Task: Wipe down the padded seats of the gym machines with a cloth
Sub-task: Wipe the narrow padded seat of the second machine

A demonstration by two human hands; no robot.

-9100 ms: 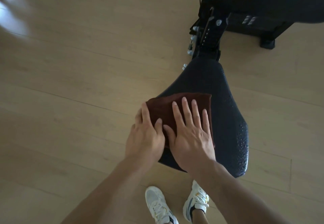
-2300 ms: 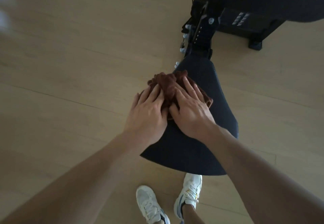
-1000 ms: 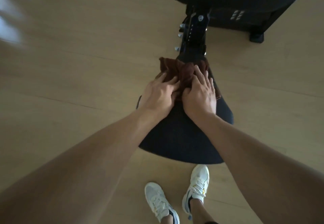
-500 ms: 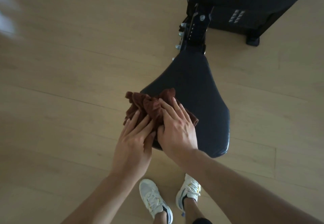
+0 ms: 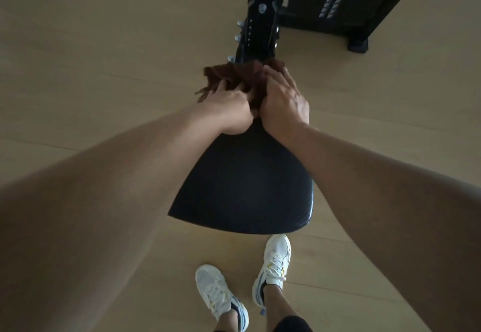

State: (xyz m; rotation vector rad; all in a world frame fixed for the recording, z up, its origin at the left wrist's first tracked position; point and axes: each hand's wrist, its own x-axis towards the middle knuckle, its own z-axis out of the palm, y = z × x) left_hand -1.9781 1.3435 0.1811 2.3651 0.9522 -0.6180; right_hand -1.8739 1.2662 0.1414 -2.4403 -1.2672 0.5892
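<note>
Seat (image 5: pixel 242 188): black padded pad, wide at the near edge, tapering to a narrow far end where it meets the machine's adjustment post (image 5: pixel 260 32). Mounted above a pale wood floor (image 5: pixel 104 45).

Cloth (image 5: pixel 235 75): dark brown, bunched into a loose wad, lying on the narrow far tip of the seat, just beside the post. One corner hangs off the left edge.

Left hand (image 5: pixel 229 108): fingers curled into the cloth, gripping a fold; knuckles raised, wrist low on the pad.

Right hand (image 5: pixel 285 97): fingers bent over the cloth's right side, pressing it down against the pad and grasping it. The 2 hands touch at the thumbs.

Step in hand, as judged: wiping the far tip of the seat, at the end of an outward stroke.

Handling notes:
1. Spreading the wad flatter would put more fabric on the pad; bunched, it likely cleans only a narrow strip.
2. Even pressure from both palms should help on the return pull toward the wide end.
3. The tip's side edges probably need their own pass, since the pad curves away there.
4. The loose corner could catch on the post's knobs (image 5: pixel 240 37); tucking it in seems wise.

Containers: none visible; no bucket, bottle or bin in view.

Other: 2 white trainers (image 5: pixel 276 261) on the floor below the seat's near edge.
</note>
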